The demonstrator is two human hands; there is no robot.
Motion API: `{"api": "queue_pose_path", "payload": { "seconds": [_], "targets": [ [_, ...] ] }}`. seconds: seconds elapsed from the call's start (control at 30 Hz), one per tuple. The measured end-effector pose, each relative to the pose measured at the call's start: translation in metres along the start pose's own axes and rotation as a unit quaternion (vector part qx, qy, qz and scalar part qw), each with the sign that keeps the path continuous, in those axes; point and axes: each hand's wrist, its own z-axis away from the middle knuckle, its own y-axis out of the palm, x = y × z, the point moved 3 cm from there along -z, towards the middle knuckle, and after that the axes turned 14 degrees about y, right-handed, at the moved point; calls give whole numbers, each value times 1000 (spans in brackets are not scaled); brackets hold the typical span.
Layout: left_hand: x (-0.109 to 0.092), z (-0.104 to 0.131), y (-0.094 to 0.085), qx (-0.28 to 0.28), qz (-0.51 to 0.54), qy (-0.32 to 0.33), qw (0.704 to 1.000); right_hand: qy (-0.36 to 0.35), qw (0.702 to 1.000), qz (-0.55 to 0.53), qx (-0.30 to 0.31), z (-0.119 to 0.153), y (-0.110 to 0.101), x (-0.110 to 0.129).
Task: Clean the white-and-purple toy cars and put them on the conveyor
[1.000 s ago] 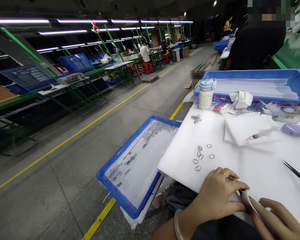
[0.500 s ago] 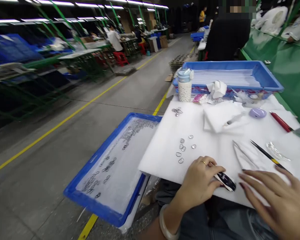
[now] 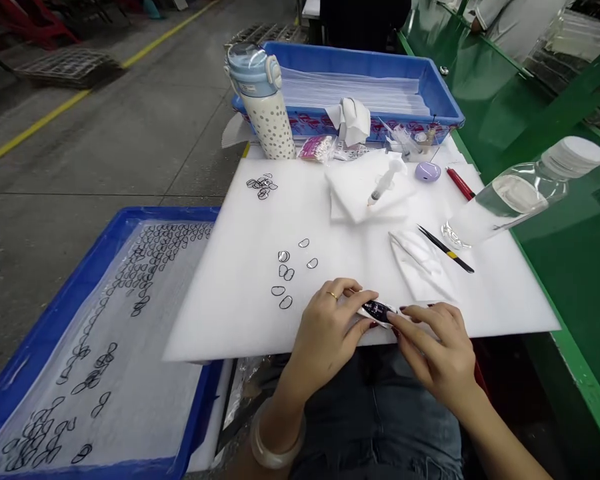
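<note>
At the front edge of the white foam sheet (image 3: 340, 260), a small glossy black piece with a white rim or underside (image 3: 379, 311) lies between my hands. My left hand (image 3: 330, 330) pinches its left end between thumb and fingers. My right hand (image 3: 435, 347) grips the other end, its fingers closed together and partly covering it. Several thin, dark-edged oval rings (image 3: 286, 302) lie on the foam left of my hands. Beyond my right hand are a folded white cloth (image 3: 423, 267) and black tweezers with a yellow band (image 3: 447, 250).
A blue tray (image 3: 97, 247) with many dark rings sits lower left. Behind are a dotted bottle (image 3: 270, 120), a small ring pile (image 3: 263, 185), a syringe (image 3: 383, 183) on white pads, a purple case (image 3: 427, 172) and a blue bin (image 3: 350, 60). A clear bottle (image 3: 505, 200) stands right.
The view has swung right and downward. My right hand, apart from the black piece earlier, has come in and taken its right end. My left hand still holds the piece.
</note>
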Motion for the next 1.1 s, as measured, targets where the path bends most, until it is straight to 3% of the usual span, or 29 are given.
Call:
{"api": "queue_pose_path", "payload": {
  "seconds": [0.3, 0.43, 0.6, 0.67, 0.77, 0.83, 0.9, 0.97, 1.03, 1.1],
  "targets": [
    [1, 1, 1, 8, 2, 0, 1000, -14, 999, 33, 3, 2, 5, 4],
    [-1, 0, -1, 28, -4, 6, 1000, 6, 1000, -13, 2, -4, 7, 7],
    [0, 4, -4, 21, -13, 19, 1000, 69, 994, -30, 75, -19, 24, 17],
    [3, 7, -5, 5, -29, 15, 999, 65, 993, -33, 89, -23, 18, 11],
    [10, 11, -2, -3, -55, 3, 998, 106, 991, -58, 55, -13, -23, -33],
    [13, 13, 0, -4, -61, 16, 998, 213, 977, -12, -9, 11, -69, -82],
    [13, 14, 2, -1, -69, 37, 997, 352, 930, 87, -57, 49, -118, -136],
    [13, 15, 2, 15, -81, 52, 995, 476, 852, 205, -73, 92, -158, -181],
    [14, 16, 3, 31, -87, 62, 994, 544, 788, 281, -60, 123, -183, -213],
    [15, 16, 3, 33, -91, 67, 993, 544, 773, 324, -40, 129, -192, -232]
  ]
}}
